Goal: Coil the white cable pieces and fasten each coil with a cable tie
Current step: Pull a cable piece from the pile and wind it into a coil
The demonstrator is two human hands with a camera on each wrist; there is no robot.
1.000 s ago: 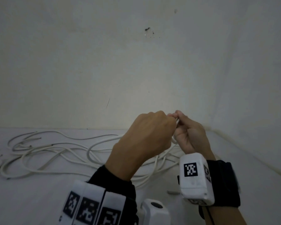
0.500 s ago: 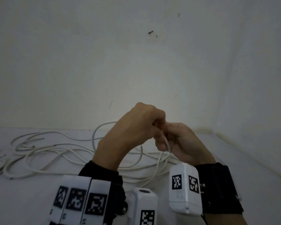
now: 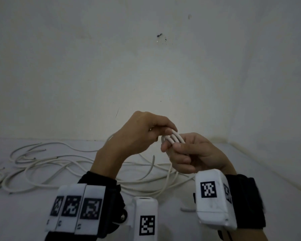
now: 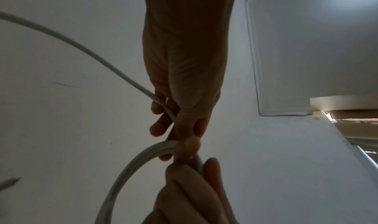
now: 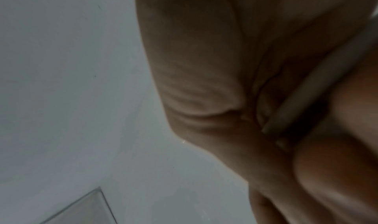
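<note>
Both hands meet in mid-air above the white table [image 3: 250, 171]. My right hand [image 3: 189, 153] grips a small coil of white cable [image 3: 172, 139]; three loops show side by side over its fingers. My left hand [image 3: 146, 134] pinches the same cable at the coil's top, and a strand [image 4: 92, 56] runs from its fingers off to the left. In the left wrist view the coil [image 4: 126, 167] curves down below the left hand [image 4: 180, 119], with the right hand's fingers [image 4: 194, 192] wrapped round it. The right wrist view shows cable [image 5: 319, 82] lying in the palm. No cable tie is visible.
A loose tangle of white cable pieces [image 3: 47, 160] sprawls over the table's left and middle, with cut ends sticking up [image 3: 153, 159]. A plain wall [image 3: 146, 66] stands close behind, and the corner lies to the right. A small white piece [image 3: 187, 209] lies near my right wrist.
The hands have lowered a little and eased apart. The right hand has turned so that the coil's loops now show over its fingers; the left hand has shifted left.
</note>
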